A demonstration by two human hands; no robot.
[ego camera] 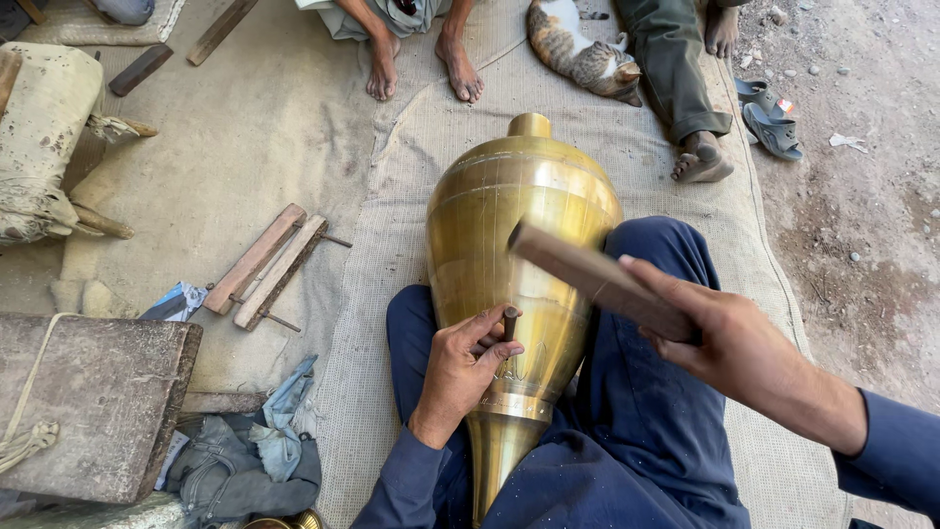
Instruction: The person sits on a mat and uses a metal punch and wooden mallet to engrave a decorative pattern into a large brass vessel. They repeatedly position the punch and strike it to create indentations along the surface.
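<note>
A large polished brass vase [509, 225] lies across my lap, its neck pointing away and its narrow foot toward me. My left hand [460, 367] rests on the vase's lower body and grips a small dark metal punch [509, 321] upright against the brass. My right hand [715, 333] is raised to the right of the vase, closed on a flat wooden mallet stick [587, 277] that hangs above the punch. My legs in blue trousers [636, 431] cradle the vase.
Two wooden clamp bars [264, 264] lie on the mat at left. A worn wooden block [93, 402] and crumpled cloth [255, 460] sit lower left. Other people's bare feet [421, 64], a cat [583, 54] and sandals [769, 118] are at the top.
</note>
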